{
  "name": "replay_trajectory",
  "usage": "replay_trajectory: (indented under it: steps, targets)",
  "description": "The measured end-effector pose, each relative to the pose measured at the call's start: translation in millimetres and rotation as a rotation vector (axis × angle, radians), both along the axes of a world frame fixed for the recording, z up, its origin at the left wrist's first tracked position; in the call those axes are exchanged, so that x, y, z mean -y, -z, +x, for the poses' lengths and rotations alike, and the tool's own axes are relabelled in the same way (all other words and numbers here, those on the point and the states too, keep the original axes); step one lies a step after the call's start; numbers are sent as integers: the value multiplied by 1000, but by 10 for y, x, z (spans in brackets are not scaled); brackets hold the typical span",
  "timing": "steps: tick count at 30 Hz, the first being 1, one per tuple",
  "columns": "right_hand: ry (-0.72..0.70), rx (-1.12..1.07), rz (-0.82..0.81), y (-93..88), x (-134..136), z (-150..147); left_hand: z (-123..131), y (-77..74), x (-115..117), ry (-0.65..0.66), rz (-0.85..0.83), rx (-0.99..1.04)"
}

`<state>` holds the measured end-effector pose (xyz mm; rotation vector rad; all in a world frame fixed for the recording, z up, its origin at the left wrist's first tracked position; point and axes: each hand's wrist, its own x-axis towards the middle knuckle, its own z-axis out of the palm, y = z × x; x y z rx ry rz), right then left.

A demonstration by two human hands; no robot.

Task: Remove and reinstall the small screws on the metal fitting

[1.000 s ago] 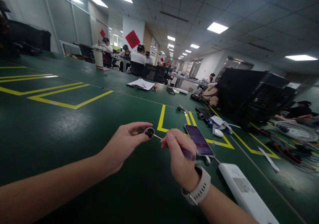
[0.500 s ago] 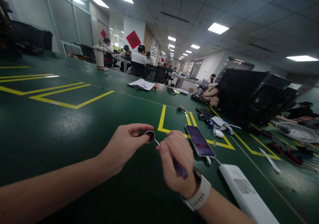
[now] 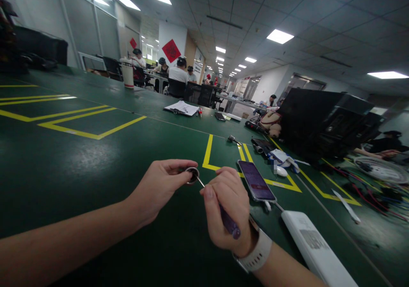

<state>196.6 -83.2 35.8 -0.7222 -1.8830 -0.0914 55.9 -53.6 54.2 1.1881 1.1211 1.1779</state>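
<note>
My left hand [image 3: 159, 185] pinches a small round metal part [image 3: 192, 175] between thumb and fingers, just above the green table [image 3: 64, 159]. My right hand [image 3: 226, 210] is closed round a thin screwdriver with a purple handle [image 3: 230, 225]. Its metal tip reaches into the round part. A white watch [image 3: 255, 253] sits on my right wrist.
A phone with a lit purple screen [image 3: 255, 180] lies just right of my hands, cabled to a white power bank [image 3: 315, 244]. Yellow tape lines [image 3: 92, 136] mark the table. Black equipment cases [image 3: 322, 121], cables and small tools lie to the right. People sit at desks far back.
My right hand has turned and dropped slightly, swinging the purple handle down toward my wrist. My left hand and the round part have barely moved.
</note>
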Motion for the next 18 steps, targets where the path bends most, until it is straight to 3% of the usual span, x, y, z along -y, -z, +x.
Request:
replay_trajectory:
  steps: [18]
  targets:
    - [55,137,109,36,-17,-3,1,23,-36,-19,-4,12]
